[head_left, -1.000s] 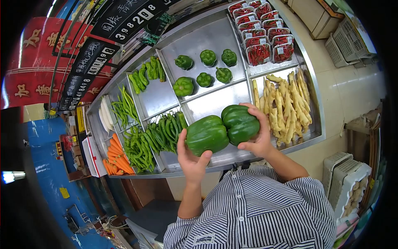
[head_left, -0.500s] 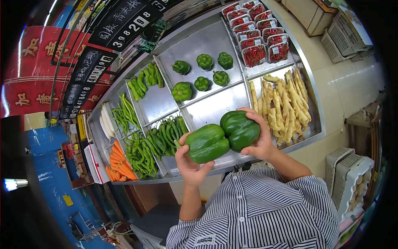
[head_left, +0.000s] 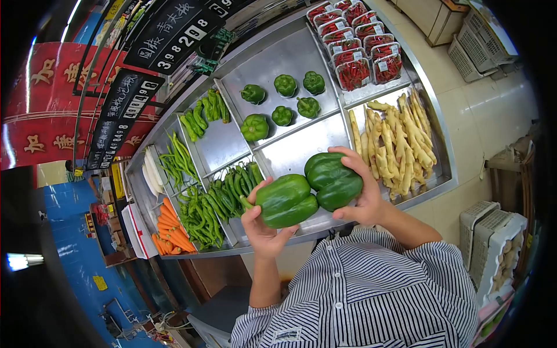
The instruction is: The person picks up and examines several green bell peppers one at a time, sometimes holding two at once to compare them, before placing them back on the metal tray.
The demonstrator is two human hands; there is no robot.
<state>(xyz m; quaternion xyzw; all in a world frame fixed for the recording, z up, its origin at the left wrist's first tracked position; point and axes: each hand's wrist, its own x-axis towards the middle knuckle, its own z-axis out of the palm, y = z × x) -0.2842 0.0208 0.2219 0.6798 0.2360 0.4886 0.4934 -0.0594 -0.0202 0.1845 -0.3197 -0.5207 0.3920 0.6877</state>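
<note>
Head view looks down on a steel produce stand (head_left: pixel 430 110) split into compartments, with the person's two hands raised over its near edge. Left hand (head_left: pixel 262 229) is clasped from below around one large green bell pepper (head_left: pixel 285 200), fingers curled up its side; right hand (head_left: pixel 362 197) is wrapped around a second large green pepper (head_left: pixel 333 181), fingertips over its top. Both peppers are held in the air, touching each other, above the bare near compartment (head_left: pixel 296 151) and just left of the heap of pale ginger (head_left: pixel 395 142). As a judgement, the step in hand looks like holding the two peppers side by side to compare or place them; setting either one down would call for lowering it into a compartment and opening the fingers without knocking the other. Counting: two peppers in the hands, six smaller green peppers (head_left: pixel 282 101) spread out in the far compartment, and eight wrapped trays of red chillies (head_left: pixel 353 40) stacked at the far right, as far as I can tell. Long green chillies lie in piles (head_left: pixel 217 200) to the left, too many to count, and orange carrots (head_left: pixel 168 232) sit at the stand's left end. Black price boards (head_left: pixel 168 35) hang behind.
</note>
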